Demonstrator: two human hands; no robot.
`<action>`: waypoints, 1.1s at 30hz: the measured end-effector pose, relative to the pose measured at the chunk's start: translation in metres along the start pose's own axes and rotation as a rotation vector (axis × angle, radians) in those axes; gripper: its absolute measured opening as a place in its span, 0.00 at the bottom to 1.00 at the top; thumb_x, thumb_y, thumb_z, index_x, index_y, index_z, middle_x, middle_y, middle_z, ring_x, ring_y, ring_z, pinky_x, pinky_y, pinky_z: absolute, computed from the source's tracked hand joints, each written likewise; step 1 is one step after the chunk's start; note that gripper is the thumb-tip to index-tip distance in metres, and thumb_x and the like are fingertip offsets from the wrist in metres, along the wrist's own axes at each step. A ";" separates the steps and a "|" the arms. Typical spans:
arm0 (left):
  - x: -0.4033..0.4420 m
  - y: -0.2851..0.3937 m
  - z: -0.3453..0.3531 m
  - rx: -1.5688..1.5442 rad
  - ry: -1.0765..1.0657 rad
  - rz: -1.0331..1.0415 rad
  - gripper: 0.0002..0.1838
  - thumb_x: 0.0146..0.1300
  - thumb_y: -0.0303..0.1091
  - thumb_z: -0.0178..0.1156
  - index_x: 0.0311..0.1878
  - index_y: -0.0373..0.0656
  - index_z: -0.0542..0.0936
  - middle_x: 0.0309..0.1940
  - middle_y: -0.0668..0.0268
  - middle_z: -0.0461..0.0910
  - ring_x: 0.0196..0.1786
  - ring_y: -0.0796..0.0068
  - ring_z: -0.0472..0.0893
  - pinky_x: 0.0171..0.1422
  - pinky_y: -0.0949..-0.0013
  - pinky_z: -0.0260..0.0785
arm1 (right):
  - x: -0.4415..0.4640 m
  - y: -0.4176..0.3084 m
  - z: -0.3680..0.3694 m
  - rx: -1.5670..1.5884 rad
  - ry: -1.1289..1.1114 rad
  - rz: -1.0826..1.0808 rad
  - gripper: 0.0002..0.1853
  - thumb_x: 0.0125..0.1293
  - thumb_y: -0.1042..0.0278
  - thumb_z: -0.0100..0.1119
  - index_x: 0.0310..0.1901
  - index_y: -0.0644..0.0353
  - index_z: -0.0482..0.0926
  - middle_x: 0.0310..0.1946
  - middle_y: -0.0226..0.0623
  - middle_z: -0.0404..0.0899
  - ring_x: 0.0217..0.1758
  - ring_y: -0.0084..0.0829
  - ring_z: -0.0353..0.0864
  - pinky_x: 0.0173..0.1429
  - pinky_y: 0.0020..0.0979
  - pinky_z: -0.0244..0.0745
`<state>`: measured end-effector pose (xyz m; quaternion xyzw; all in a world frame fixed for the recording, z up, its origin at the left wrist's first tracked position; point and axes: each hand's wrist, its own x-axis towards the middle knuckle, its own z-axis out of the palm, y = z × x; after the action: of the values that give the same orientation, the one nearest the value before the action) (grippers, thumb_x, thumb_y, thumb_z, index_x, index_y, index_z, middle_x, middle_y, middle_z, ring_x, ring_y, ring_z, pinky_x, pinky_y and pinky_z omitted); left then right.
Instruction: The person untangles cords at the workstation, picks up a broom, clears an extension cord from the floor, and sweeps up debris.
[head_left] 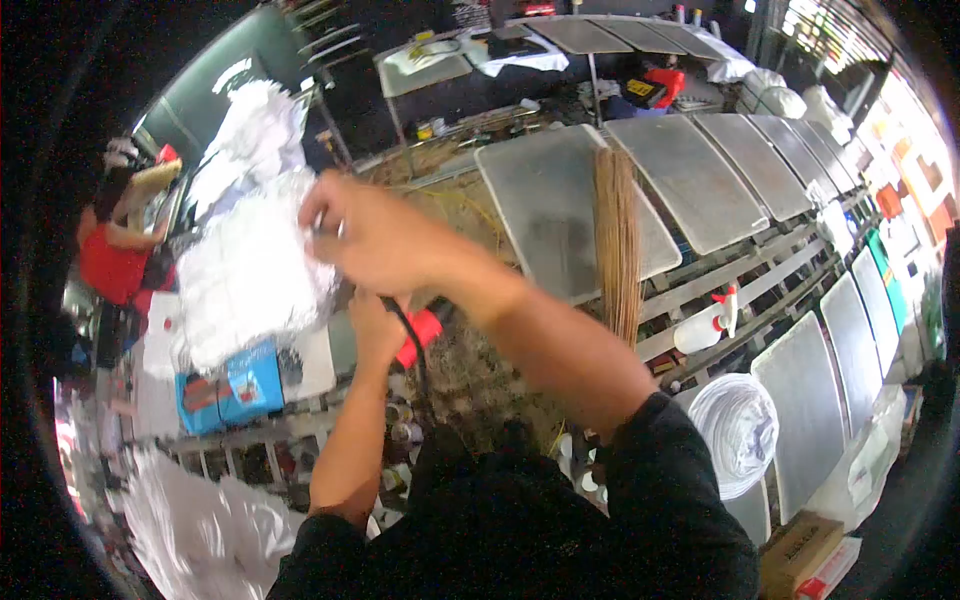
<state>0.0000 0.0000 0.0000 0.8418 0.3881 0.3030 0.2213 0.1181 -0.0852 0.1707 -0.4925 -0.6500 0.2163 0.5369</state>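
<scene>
My left hand (375,328) is closed at the near edge of a white stack. A red tool (421,337) with a dark end sits against its palm side, and a black cord (417,362) runs from there down toward my body. The fingers on the tool are partly hidden. Above and ahead of it, my right hand (365,228) is blurred, its fingers curled together over the right edge of the white stack (250,265) of folded cloth or wrapped bundles. Whatever those fingers hold, if anything, cannot be made out.
Grey flat boards (690,180) line slatted racks on the right. A bundle of thin sticks (617,240) lies across one board. Near it are a white spray bottle (700,332) and a coiled white roll (735,435). A blue packet (235,390) lies left. A person in red (112,262) is far left.
</scene>
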 end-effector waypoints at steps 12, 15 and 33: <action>0.261 0.001 0.053 -0.490 -0.097 0.011 0.17 0.58 0.29 0.61 0.16 0.43 0.67 0.18 0.75 0.62 0.26 0.83 0.60 0.33 0.76 0.54 | -0.081 0.251 -0.051 -0.066 -0.248 0.587 0.23 0.60 0.44 0.55 0.40 0.59 0.75 0.36 0.43 0.77 0.39 0.36 0.74 0.45 0.40 0.67; 0.340 0.017 0.044 -0.543 -0.045 0.073 0.15 0.58 0.26 0.60 0.17 0.41 0.68 0.21 0.75 0.63 0.27 0.82 0.60 0.35 0.76 0.55 | -0.083 0.319 -0.034 0.164 -0.112 0.652 0.26 0.63 0.40 0.50 0.38 0.60 0.74 0.33 0.44 0.76 0.37 0.37 0.74 0.45 0.40 0.67; 0.659 -0.032 0.174 -0.884 -0.759 0.283 0.22 0.70 0.49 0.45 0.25 0.43 0.70 0.17 0.70 0.69 0.18 0.80 0.67 0.23 0.73 0.58 | 0.388 0.448 -0.155 -0.339 -0.497 0.571 0.19 0.60 0.57 0.48 0.29 0.68 0.78 0.23 0.44 0.79 0.23 0.37 0.78 0.32 0.40 0.74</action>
<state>0.4413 0.5137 0.0789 0.7627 0.0031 0.1405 0.6313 0.4656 0.4038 0.0472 -0.6671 -0.6235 0.3589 0.1933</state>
